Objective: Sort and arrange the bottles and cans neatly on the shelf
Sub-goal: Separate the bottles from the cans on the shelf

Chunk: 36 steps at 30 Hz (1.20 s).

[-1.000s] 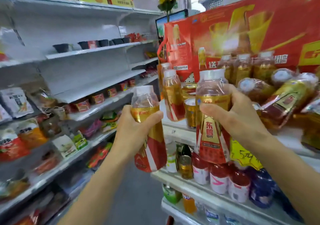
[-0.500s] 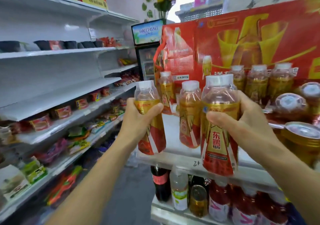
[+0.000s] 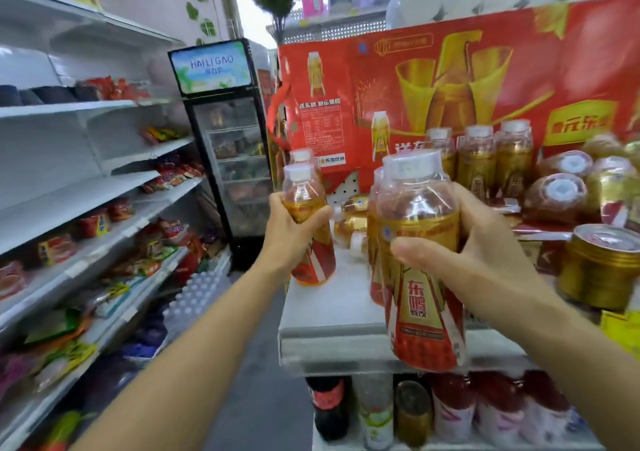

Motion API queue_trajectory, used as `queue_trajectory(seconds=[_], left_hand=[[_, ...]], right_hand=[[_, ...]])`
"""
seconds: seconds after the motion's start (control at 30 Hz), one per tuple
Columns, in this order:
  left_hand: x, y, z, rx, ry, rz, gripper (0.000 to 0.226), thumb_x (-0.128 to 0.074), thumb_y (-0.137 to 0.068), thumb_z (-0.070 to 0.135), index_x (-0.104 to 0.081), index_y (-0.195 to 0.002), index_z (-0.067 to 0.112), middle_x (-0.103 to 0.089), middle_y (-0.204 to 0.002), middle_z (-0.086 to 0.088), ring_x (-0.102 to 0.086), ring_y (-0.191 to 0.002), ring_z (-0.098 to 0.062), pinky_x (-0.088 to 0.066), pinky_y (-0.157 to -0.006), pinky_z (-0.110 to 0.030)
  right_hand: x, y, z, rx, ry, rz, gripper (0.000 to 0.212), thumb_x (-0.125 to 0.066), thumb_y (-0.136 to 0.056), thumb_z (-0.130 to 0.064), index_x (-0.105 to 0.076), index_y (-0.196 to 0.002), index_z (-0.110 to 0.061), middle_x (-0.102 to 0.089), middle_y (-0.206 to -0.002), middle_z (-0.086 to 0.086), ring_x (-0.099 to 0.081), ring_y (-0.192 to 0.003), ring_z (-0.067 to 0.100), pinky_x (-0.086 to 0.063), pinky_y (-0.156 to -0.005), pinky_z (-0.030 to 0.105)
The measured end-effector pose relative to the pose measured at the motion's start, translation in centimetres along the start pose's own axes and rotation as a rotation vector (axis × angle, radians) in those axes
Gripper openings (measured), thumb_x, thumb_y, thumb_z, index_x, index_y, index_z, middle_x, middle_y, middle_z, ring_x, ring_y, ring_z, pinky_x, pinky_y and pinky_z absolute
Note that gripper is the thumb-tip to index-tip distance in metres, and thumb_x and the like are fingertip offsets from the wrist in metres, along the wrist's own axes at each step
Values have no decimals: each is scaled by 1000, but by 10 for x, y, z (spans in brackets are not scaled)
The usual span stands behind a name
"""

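Your left hand (image 3: pixel 294 239) grips 1 bottle (image 3: pixel 309 228) upright over the shelf (image 3: pixel 332 319) at 11 o'clock; your right hand (image 3: pixel 485 263) grips a second bottle (image 3: pixel 420 277) at the shelf's front edge, 1 o'clock.

You stood in a narrow shop aisle with a grey floor (image 3: pixel 252 364). White wall shelving (image 3: pixel 86 187) ran along your left, stocked with snack packets (image 3: pixel 93 223). A glass-door drinks fridge (image 3: pixel 228 145) closed the aisle's far end. Daylight came through the doorway (image 3: pixel 249 3) behind it; ivy (image 3: pixel 199 10) trailed down the wall.
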<state>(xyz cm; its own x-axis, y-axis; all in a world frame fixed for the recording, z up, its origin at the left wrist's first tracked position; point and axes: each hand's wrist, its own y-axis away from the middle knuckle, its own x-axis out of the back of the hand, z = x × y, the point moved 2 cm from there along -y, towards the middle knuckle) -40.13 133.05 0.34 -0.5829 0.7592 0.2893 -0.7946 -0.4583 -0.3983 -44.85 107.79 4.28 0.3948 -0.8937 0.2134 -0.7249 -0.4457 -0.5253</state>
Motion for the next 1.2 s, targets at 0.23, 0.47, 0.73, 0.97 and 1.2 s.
queue_trajectory(seconds=[0.23,0.47,0.73,0.97,1.2], left_hand=[[9,-22,-16,-5,0,-139,75,-74,-71,59,-29,-121,26,-56,-116,2,-62,-104,-14,-54,-92,-44],[26,-24,-41,14,-4,-376,61,-72,-83,45,-33,-131,47,-57,-126,10,-61,-113,-14,-54,-92,-45],[31,-27,-48,-13,-6,-365,58,-67,-88,40,-39,-139,37,-63,-124,10,-61,-115,-14,-54,-94,-46],[24,-27,-41,-13,-11,-295,56,-62,-93,30,-37,-143,31,-62,-123,8,-61,-113,-13,-55,-92,-42],[45,3,-31,-75,-81,-264,58,-60,-93,42,-34,-145,33,-52,-134,13,-46,-129,-9,-42,-107,-38]], right_hand=[[-53,-9,-7,15,51,56,49,-78,-78,-26,-53,-120,-32,-66,-104,-11,-65,-96,2,-54,-75,18],[-97,-38,5,39,23,104,60,-79,-77,-19,-49,-129,-25,-63,-110,-11,-63,-102,2,-54,-83,19],[-109,-57,47,-67,54,139,67,-77,-80,-18,-41,-135,-31,-55,-126,-5,-57,-113,4,-52,-91,20],[-117,-63,55,-81,236,164,84,-71,-86,-26,-15,-148,-30,-37,-145,-5,-36,-135,10,-35,-114,39],[-119,-47,44,-9,474,183,92,-63,-93,-25,6,-153,-28,-12,-156,-10,-10,-145,7,-17,-117,29]])
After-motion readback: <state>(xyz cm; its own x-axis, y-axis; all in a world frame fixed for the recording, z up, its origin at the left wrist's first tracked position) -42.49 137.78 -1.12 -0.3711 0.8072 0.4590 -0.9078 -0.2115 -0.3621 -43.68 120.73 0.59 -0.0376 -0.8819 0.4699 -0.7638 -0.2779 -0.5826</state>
